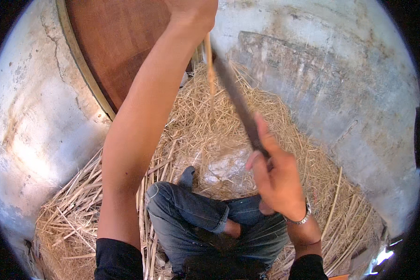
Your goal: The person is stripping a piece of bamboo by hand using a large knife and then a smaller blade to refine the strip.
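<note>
My left hand (192, 8) is raised at the top edge, its fingers cut off by the frame. A thin yellowish stalk (210, 70) hangs down from it, so it appears gripped there. My right hand (277, 175) is closed round the lower end of a long dark narrow tool (238, 100), with the thumb stretched along it. The tool slants up and left until its far end comes close beside the stalk. Motion blurs it, and I cannot tell whether it is a blade or a rod.
Loose straw (261, 100) covers the floor, with longer dry stalks (79, 196) piled on the left. Worn plaster walls (322, 84) curve round both sides. A brown wooden panel (112, 37) stands at the far left. My crossed legs in jeans (186, 210) are in front.
</note>
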